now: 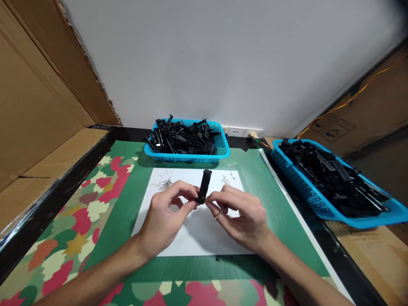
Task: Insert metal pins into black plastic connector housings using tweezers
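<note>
My left hand (168, 212) pinches the lower end of a narrow black plastic part (205, 185), which stands tilted above a white sheet (191, 236). Close by on the right, my right hand (240, 212) has thumb and forefinger at the foot of that part. A thin metal rod (220, 213) is held in its curled fingers. Whether something tiny sits between the right fingertips, I cannot tell. Behind my left hand lies a pile of small thin wire pieces (165, 184). Beyond my right hand is a smaller scatter of wire pieces (225, 180).
A blue basket (188, 158) heaped with black plastic parts stands at the back, near a wall socket (236, 132). Another blue basket (318, 208) of black parts is at the right. Small black bits (217, 258) lie at the sheet's front edge. Cardboard (41, 85) rises on the left.
</note>
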### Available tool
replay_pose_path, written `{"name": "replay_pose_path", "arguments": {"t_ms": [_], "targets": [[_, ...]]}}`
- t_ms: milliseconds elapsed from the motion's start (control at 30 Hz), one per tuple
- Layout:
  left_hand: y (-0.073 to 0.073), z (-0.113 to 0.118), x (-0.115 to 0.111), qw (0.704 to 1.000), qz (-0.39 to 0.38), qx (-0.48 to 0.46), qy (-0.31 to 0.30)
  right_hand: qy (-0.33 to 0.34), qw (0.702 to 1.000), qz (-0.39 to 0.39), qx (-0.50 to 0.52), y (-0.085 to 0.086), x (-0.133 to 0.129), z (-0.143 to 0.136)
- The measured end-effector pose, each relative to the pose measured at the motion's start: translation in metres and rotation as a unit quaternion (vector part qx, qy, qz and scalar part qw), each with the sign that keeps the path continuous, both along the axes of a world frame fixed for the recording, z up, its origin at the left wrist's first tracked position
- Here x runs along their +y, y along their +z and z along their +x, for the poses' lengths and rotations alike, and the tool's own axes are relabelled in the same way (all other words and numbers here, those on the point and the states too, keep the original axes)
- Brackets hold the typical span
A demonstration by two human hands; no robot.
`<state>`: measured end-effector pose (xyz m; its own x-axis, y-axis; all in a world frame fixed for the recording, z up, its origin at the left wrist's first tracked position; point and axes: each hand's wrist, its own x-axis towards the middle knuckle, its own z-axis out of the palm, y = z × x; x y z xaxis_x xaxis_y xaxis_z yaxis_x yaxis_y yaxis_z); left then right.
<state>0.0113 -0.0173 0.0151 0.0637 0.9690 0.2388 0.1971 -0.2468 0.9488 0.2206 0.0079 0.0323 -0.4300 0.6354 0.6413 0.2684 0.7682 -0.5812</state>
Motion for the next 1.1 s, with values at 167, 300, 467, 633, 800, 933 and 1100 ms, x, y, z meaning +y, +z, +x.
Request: {"name": "replay_pose_path", "arguments": {"t_ms": [167, 300, 467, 633, 800, 933, 1100], "targets": [[-0.001, -0.001, 0.001, 1.0, 0.015, 0.021, 0.001, 0.003, 1.0, -0.017, -0.005, 0.001, -0.001, 0.001], [-0.002, -0.003, 0.001, 0.999, 0.022, 0.04, 0.003, 0.011, 1.0, -0.009, -0.013, 0.0, 0.0, 0.003], [-0.003, -0.003, 0.002, 1.0, 0.002, 0.023, -0.011, 0.012, 1.0, -0.017, -0.016, -0.005, 0.003, 0.004], [0.001, 0.0, 0.003, 0.997, -0.055, -0.04, -0.02, 0.01, 1.0, -0.015, -0.014, -0.002, 0.007, 0.009], [0.004, 0.002, 0.005, 0.987, -0.11, -0.111, -0.044, -0.012, 0.998, -0.043, -0.047, 0.005, 0.012, 0.017], [0.003, 0.002, 0.006, 0.981, -0.123, -0.128, -0.077, -0.01, 0.999, -0.007, -0.045, -0.002, 0.017, 0.018], [0.001, 0.001, 0.005, 0.986, -0.123, -0.067, -0.092, -0.007, 0.999, 0.018, -0.045, -0.012, 0.02, 0.017]]}}
